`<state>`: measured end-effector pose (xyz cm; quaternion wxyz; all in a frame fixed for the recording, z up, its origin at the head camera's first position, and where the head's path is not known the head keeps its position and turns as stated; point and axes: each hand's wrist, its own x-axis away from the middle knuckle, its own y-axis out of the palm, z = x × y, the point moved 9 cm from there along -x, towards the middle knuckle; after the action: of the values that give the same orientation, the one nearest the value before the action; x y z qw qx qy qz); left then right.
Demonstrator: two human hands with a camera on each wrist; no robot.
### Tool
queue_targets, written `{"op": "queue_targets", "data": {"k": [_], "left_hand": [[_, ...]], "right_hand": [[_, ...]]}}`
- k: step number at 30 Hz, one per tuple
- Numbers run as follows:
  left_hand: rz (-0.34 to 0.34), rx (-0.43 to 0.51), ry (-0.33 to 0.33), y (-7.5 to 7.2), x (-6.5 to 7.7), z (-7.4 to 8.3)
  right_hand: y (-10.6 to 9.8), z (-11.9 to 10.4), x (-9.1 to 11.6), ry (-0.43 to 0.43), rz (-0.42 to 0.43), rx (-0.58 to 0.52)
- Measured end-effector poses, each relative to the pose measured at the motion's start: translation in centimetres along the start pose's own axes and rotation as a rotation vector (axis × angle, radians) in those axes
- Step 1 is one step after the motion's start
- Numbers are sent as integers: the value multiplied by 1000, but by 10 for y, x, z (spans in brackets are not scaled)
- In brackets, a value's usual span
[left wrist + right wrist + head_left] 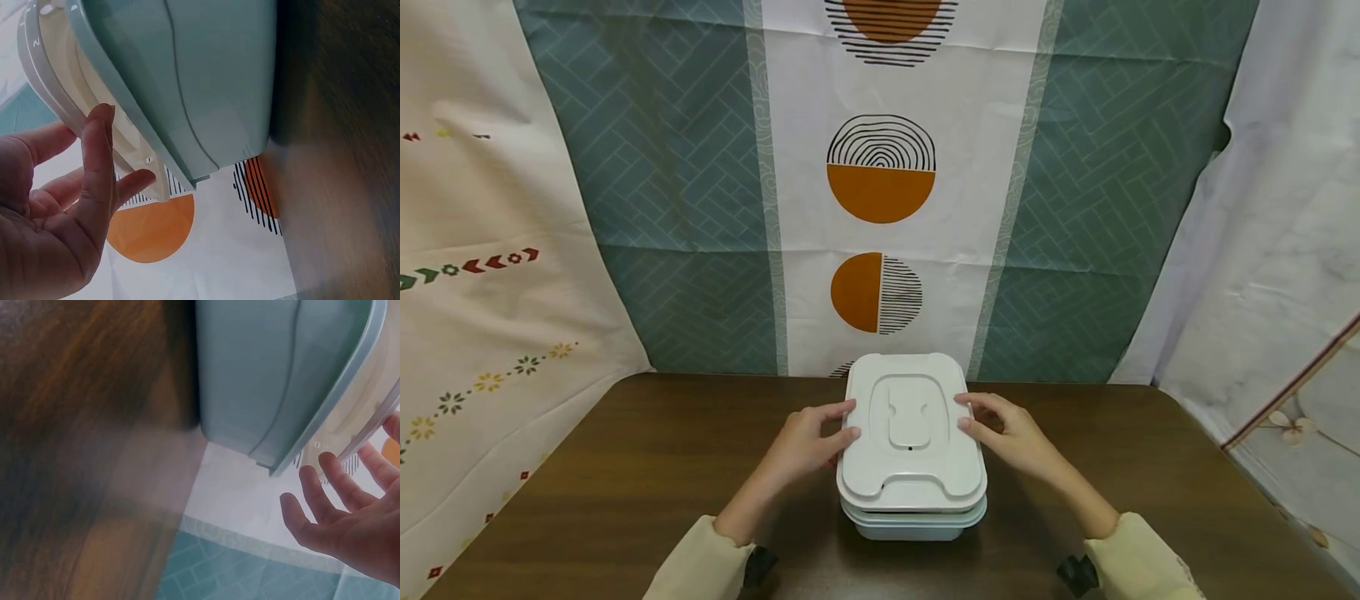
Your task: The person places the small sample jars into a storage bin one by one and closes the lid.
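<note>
A white lid (910,429) with rounded corners and a recessed middle panel is held over a pale green plastic box (913,532) on the table. My left hand (808,437) grips the lid's left edge, thumb on top and fingers below. Opposite it, my right hand (1011,429) holds the right edge. In the left wrist view a wedge-shaped gap shows the lid's cream underside (72,69) tilted away from the green box (212,81), wider toward the near end. The same tilt shows from the right, where the fingers (340,481) reach under the lid's rim. The box's inside is hidden.
The box stands on a dark brown wooden table (587,483). Behind the table hangs a green and white patterned cloth (880,100), close to the lid's far end. A pale cloth (490,250) hangs at the left, and a marbled one (1285,208) at the right.
</note>
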<state>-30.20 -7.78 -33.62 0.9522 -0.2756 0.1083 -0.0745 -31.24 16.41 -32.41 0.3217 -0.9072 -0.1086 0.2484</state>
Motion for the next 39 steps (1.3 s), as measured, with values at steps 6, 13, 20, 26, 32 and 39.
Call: {"op": "queue_targets", "data": {"k": [6, 13, 20, 26, 32, 39], "left_hand": [[3, -88, -1, 2, 1, 0], [-3, -214, 15, 6, -1, 0], [0, -288, 41, 9, 0, 4], [-14, -296, 42, 12, 3, 5], [-9, -297, 40, 14, 6, 2], [5, -292, 80, 14, 7, 2]], "right_hand": [[3, -9, 0, -15, 5, 45], [9, -1, 1, -31, 9, 64], [10, 9, 3, -52, 6, 25], [10, 12, 5, -38, 3, 21], [13, 16, 8, -4, -10, 21], [18, 19, 11, 46, -36, 31]]}}
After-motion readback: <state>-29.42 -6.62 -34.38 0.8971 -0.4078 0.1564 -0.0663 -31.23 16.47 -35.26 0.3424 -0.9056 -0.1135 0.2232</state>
